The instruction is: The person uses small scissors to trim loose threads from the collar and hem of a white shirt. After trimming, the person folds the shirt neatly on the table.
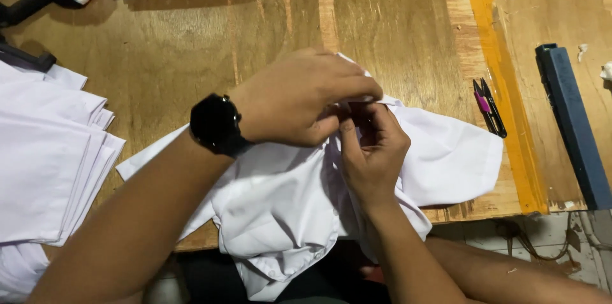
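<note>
On the wooden table (395, 30), near its front edge, a soft, light white shirt (287, 208) lies crumpled; left hand (299, 97) and right hand (373, 151) have fingers pinched together on a fold at its top, which looks the best place to hold such limp cloth.

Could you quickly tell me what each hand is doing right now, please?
Left hand: closed, pinching the white shirt.
Right hand: closed on the same shirt, fingers curled into the fabric.

Warm, even light; sharp, soft shadows.
</note>
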